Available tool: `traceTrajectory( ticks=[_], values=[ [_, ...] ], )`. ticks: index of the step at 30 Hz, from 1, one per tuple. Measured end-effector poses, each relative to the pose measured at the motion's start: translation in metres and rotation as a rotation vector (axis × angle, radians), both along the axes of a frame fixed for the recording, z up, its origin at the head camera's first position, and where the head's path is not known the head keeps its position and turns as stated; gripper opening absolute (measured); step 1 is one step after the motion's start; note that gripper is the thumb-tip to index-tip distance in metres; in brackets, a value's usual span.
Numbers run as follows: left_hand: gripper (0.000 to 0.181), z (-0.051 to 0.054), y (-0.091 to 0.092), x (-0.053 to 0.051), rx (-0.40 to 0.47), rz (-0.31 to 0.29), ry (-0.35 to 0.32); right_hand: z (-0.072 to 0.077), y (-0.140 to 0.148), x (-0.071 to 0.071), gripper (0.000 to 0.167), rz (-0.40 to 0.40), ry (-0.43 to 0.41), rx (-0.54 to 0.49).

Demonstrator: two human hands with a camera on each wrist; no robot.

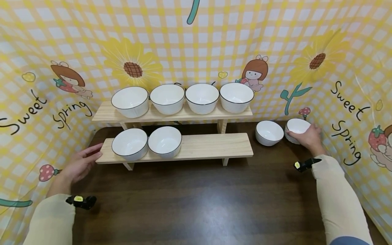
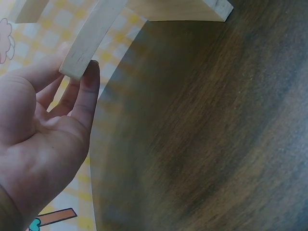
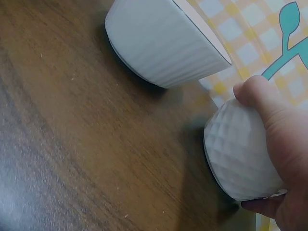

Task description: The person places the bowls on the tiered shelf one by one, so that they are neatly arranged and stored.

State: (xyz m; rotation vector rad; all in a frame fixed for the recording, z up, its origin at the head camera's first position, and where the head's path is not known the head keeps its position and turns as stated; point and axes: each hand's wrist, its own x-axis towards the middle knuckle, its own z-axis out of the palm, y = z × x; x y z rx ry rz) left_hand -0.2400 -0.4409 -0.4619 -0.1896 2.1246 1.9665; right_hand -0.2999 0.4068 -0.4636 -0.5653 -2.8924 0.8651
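Observation:
My left hand (image 1: 81, 164) pinches the left end of the lower board (image 1: 214, 145) of a two-tier wooden stand. In the left wrist view, thumb and fingers lie on either side of the board's end (image 2: 77, 62). At the far right, my right hand (image 1: 309, 139) grips a white bowl (image 1: 297, 126), thumb near its rim. That bowl has a diamond-patterned outside (image 3: 238, 144) in the right wrist view. Just left of it, apart from it, stands a white bowl with a ribbed wall (image 3: 159, 43) and a dark rim. Two dark-rimmed white bowls (image 1: 164, 141) sit on the lower board's left half.
Several white bowls (image 1: 202, 98) stand in a row on the upper board (image 1: 105, 111). The stand rests on a dark wooden table (image 1: 190, 200). Yellow checked cloth (image 1: 202, 51) with printed flowers and figures hangs behind and at both sides.

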Motion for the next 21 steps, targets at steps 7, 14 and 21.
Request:
traceTrajectory(
  ticks=[7,14,21],
  values=[
    [0.064,-0.001,0.000,-0.002,-0.018,0.002,-0.016,-0.001,0.005,0.005,0.112,0.025,0.040,0.025],
    [0.060,-0.001,0.001,-0.002,0.014,0.011,-0.017,-0.002,0.011,0.014,0.105,0.055,0.085,0.019],
    [0.055,-0.001,0.001,0.000,0.057,0.035,-0.014,0.000,0.013,0.022,0.103,0.091,0.101,0.044]
  ],
)
